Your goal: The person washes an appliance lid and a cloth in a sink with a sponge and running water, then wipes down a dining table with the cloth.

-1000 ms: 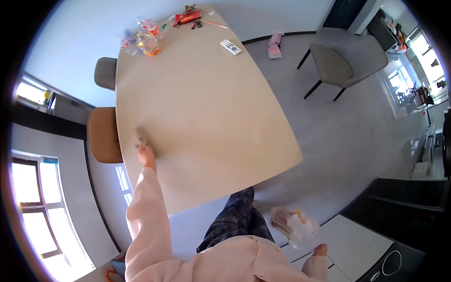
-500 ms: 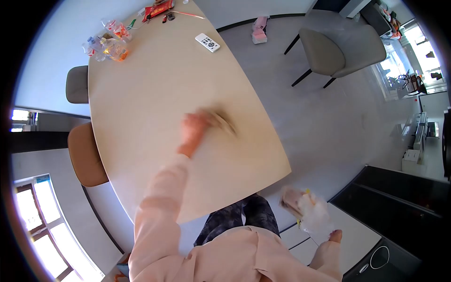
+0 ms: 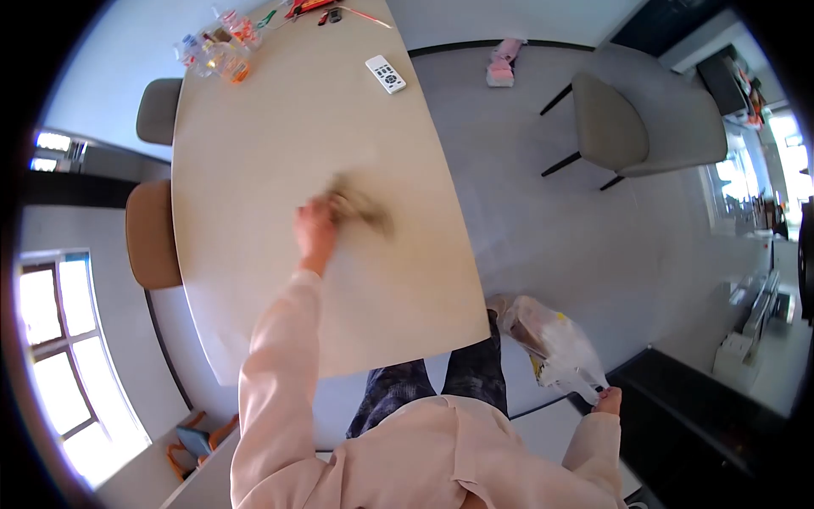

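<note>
My left hand (image 3: 315, 225) is over the middle of the table (image 3: 254, 288), fingers closed on a blurred brownish cloth-like thing (image 3: 365, 212). Motion smears that thing, so its exact kind is unclear. At the lower right, my right hand (image 3: 608, 399) grips the gathered end of a clear plastic bag (image 3: 555, 343). The bag hangs beside the table's near right corner with brownish and yellow contents showing through.
A white remote control (image 3: 387, 75) lies toward the table's far right edge. Several plastic bottles (image 3: 225, 61) stand far left, near a red packet (image 3: 307, 7). Grey chair (image 3: 610, 123) is on the right; brown chair (image 3: 154, 233) is against the left edge. Pink item (image 3: 502, 64) lies on the floor.
My left hand has moved left across the table with the brownish thing. The plastic bag now hangs more stretched out from my right hand. The whole view has shifted and turned slightly.
</note>
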A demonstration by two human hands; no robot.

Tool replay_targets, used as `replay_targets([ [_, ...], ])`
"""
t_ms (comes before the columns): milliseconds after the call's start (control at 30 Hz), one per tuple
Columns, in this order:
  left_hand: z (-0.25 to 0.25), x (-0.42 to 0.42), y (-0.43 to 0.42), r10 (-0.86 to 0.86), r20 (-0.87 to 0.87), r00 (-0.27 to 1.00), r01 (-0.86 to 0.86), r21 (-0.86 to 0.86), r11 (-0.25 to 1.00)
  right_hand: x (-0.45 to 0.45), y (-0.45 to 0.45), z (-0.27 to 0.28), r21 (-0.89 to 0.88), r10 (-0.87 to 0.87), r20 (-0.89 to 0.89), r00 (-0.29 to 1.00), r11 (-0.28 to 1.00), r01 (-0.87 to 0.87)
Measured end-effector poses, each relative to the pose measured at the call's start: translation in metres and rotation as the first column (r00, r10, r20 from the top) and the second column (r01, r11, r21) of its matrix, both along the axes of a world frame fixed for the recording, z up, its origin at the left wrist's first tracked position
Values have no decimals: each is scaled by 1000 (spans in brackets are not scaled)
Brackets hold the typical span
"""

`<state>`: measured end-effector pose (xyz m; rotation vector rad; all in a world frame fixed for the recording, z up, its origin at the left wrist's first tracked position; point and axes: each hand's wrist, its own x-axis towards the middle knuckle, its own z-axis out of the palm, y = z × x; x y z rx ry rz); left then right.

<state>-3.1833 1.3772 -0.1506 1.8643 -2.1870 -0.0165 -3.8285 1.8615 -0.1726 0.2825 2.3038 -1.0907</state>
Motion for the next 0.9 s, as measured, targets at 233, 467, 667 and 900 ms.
replay_targets([
  [233,-4,-151,92,-111,-235,966,116,10,993,-44,-108,-5,-5,32,148,988,999,-32],
  [467,-19,-47,115,479,-127,869,-491,-95,866,-115,-155,-48,-31,346,36,938,938,-345],
  [667,-53,-115,94,528,-144,837,-546,-280,789,-144,-205,-38,26,552,36,833,833,-553],
  [900,-5,-220,82,-82,-584,808,82,-27,996,-132,-300,-26,167,697,-42,716,711,-683],
])
